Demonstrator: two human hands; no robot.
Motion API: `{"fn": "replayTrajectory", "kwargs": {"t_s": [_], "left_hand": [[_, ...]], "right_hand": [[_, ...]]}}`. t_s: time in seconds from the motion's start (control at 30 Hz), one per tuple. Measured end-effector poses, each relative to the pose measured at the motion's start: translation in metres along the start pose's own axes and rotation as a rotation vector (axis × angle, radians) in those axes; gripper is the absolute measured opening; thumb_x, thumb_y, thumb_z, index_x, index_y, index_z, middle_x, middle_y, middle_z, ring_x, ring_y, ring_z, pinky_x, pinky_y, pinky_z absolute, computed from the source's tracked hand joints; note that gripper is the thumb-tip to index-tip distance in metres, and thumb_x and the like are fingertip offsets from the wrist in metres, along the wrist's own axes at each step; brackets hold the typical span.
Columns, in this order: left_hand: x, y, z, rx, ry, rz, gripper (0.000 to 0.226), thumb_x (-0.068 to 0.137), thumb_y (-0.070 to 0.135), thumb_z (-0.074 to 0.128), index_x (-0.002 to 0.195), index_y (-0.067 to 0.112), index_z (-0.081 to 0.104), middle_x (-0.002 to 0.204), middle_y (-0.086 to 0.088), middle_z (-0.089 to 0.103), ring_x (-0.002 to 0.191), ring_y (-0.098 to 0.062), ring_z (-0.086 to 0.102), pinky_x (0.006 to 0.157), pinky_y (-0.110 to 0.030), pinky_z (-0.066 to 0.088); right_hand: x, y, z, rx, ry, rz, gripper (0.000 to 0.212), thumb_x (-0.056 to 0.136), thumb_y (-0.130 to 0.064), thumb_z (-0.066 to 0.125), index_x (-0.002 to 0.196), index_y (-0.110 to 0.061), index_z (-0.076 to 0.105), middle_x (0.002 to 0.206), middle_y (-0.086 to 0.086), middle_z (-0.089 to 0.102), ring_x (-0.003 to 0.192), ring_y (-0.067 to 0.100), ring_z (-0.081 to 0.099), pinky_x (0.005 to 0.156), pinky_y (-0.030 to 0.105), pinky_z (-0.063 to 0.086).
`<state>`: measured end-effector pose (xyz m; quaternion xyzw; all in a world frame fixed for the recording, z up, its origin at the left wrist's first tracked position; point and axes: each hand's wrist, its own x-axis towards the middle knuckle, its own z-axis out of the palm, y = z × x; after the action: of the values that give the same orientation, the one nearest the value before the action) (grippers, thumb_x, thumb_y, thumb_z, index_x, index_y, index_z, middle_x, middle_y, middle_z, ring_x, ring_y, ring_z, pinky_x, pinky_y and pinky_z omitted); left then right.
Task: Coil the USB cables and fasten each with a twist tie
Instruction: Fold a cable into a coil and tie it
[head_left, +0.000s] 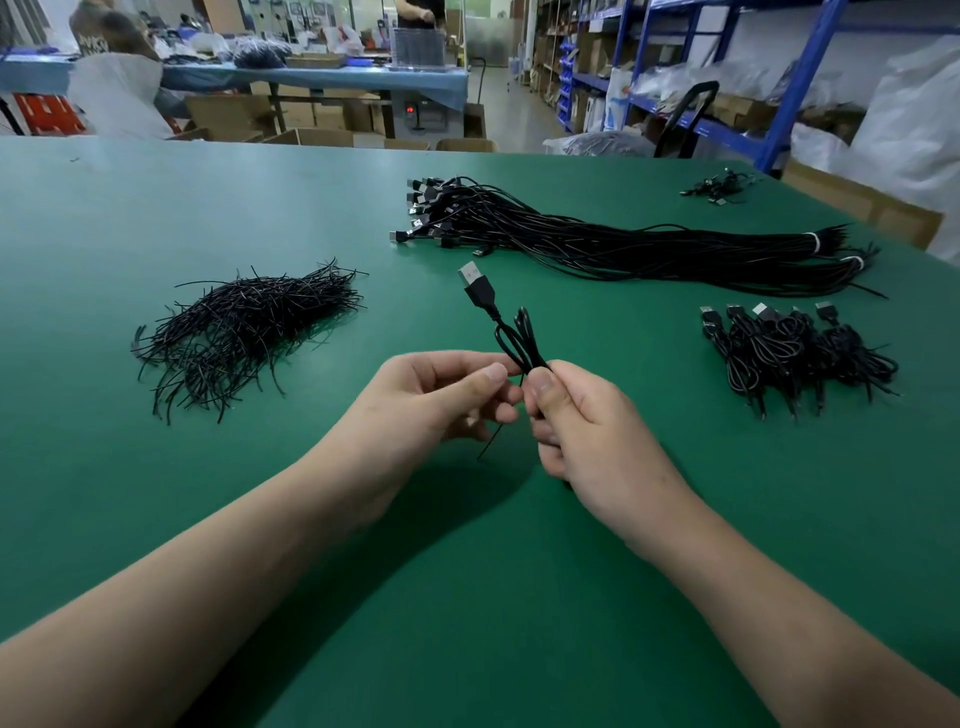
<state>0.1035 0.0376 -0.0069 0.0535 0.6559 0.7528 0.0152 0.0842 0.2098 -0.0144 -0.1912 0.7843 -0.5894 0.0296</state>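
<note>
My right hand (582, 431) grips a coiled black USB cable (511, 338) above the green table (156, 208); its loops and USB plug stick up past my fingers. My left hand (436, 400) pinches a thin black twist tie (491, 441) right beside the coil, and one end of the tie hangs down below my fingers. A heap of loose twist ties (244, 332) lies to the left. A long bundle of uncoiled cables (623, 244) stretches across the far middle. A pile of coiled, tied cables (795, 353) sits at the right.
A few more cables (719, 187) lie at the far right corner of the table. Beyond the table edge stand cardboard boxes (311, 137), blue shelving (769, 67), white bags (914, 130) and another worktable (311, 78) with a person behind it.
</note>
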Motion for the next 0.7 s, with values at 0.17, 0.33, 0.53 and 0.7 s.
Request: {"fn": "replayTrajectory", "kwargs": {"t_s": [0.17,0.33,0.53,0.7], "left_hand": [[0.005,-0.001,-0.019,0.894,0.143,0.150,0.013,0.094,0.033,0.068,0.103,0.031,0.078,0.082,0.014,0.071,0.069,0.003,0.060,0.067,-0.011,0.043],[0.002,-0.007,-0.010,1.155,0.029,0.189,0.027,0.079,0.062,0.068,0.096,0.043,0.076,0.085,0.015,0.060,0.072,-0.001,0.056,0.073,-0.028,0.049],[0.002,-0.009,0.001,1.253,0.107,0.258,0.025,0.080,0.064,0.066,0.092,0.043,0.071,0.080,0.020,0.056,0.072,0.003,0.055,0.068,-0.028,0.049],[0.002,-0.008,0.005,1.280,0.111,0.309,0.022,0.085,0.056,0.070,0.101,0.041,0.071,0.082,0.022,0.059,0.074,0.000,0.056,0.069,-0.026,0.049]], "right_hand": [[0.000,-0.002,-0.004,0.043,0.026,0.017,0.036,0.109,-0.032,0.036,0.078,-0.016,0.045,0.057,-0.014,0.032,0.050,0.010,0.025,0.046,0.025,0.023],[0.000,-0.001,-0.003,0.038,0.030,0.032,0.036,0.109,-0.031,0.036,0.079,-0.015,0.047,0.055,-0.014,0.033,0.047,0.008,0.026,0.045,0.023,0.024],[0.006,-0.001,-0.012,0.120,0.200,0.049,0.036,0.109,-0.030,0.033,0.077,-0.017,0.045,0.059,-0.010,0.029,0.049,0.009,0.023,0.043,0.020,0.022],[0.007,0.004,-0.017,0.132,0.242,0.127,0.035,0.110,-0.031,0.033,0.079,-0.017,0.043,0.061,-0.008,0.029,0.048,0.009,0.023,0.041,0.017,0.023]]}}
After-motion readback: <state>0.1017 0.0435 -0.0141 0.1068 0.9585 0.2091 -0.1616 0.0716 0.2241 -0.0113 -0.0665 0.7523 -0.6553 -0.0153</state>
